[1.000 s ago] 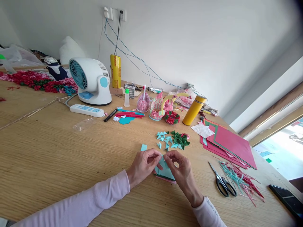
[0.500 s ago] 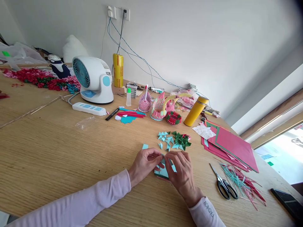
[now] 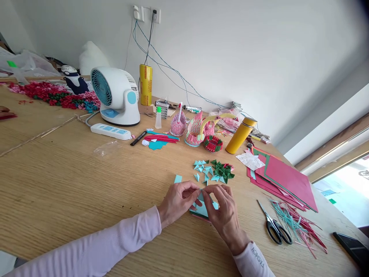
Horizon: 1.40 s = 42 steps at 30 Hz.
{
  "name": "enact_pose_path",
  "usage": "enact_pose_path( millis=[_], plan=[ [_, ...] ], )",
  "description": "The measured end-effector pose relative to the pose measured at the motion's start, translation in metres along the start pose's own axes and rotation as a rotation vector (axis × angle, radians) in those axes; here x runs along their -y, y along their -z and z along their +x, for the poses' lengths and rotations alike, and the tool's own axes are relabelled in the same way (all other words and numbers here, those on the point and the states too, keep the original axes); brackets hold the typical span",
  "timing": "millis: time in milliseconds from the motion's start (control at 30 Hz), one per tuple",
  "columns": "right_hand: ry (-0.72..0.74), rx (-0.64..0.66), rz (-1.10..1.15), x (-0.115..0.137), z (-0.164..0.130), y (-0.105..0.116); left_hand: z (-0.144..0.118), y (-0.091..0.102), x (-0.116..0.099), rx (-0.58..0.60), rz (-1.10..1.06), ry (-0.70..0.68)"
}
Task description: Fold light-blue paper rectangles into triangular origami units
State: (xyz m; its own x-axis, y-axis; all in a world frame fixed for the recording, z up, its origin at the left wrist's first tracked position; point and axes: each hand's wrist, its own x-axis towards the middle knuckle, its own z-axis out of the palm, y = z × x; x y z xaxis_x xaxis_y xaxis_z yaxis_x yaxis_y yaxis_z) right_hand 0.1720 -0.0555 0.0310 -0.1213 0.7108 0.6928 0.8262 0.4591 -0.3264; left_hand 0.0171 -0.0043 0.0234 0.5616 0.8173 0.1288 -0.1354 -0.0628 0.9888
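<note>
My left hand (image 3: 181, 201) and my right hand (image 3: 221, 207) meet fingertip to fingertip, both pinching a small light-blue piece of paper (image 3: 201, 195) that the fingers mostly cover. Below them lies a stack of light-blue paper slips (image 3: 203, 209), with darker green and pink edges showing underneath. Another light-blue slip (image 3: 178, 179) rests just beyond my left hand. Past my fingertips are folded light-blue paper triangles (image 3: 206, 170) and a pile of folded dark green triangles (image 3: 224, 171).
Scissors (image 3: 275, 225) lie right of my hands beside thin paper strips (image 3: 300, 223), with coloured sheets (image 3: 288, 177) behind. A yellow flask (image 3: 241, 135), a folded-paper swan (image 3: 194, 132) and a small basket (image 3: 213, 144) stand farther back. At left are a fan (image 3: 115, 96) and power strip (image 3: 110, 131).
The whole view has shifted slightly, so things sit a little farther right. Both hands keep their pinch on the paper. At the far left edge, part of another person's hand has come into view.
</note>
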Motion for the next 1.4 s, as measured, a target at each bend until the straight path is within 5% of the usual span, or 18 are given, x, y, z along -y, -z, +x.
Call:
enact_pose_path(
  millis=[467,800,900,1100,1400],
  plan=[
    [0.265,0.028,-0.186,-0.003,-0.001,0.002,0.002,-0.001,-0.005,-0.087,-0.119,0.105],
    [0.212,0.001,-0.111,-0.002,0.000,0.001,0.004,0.002,-0.008,-0.068,-0.178,0.136],
    [0.137,0.002,-0.038,0.001,-0.001,0.001,0.004,0.003,-0.007,-0.059,-0.151,0.127],
    [-0.243,0.000,0.268,0.005,-0.001,-0.001,0.003,0.003,-0.006,-0.063,-0.026,0.037],
    [-0.403,0.084,0.471,0.006,0.004,0.000,0.003,0.003,-0.006,-0.025,-0.029,0.044]
  ],
)
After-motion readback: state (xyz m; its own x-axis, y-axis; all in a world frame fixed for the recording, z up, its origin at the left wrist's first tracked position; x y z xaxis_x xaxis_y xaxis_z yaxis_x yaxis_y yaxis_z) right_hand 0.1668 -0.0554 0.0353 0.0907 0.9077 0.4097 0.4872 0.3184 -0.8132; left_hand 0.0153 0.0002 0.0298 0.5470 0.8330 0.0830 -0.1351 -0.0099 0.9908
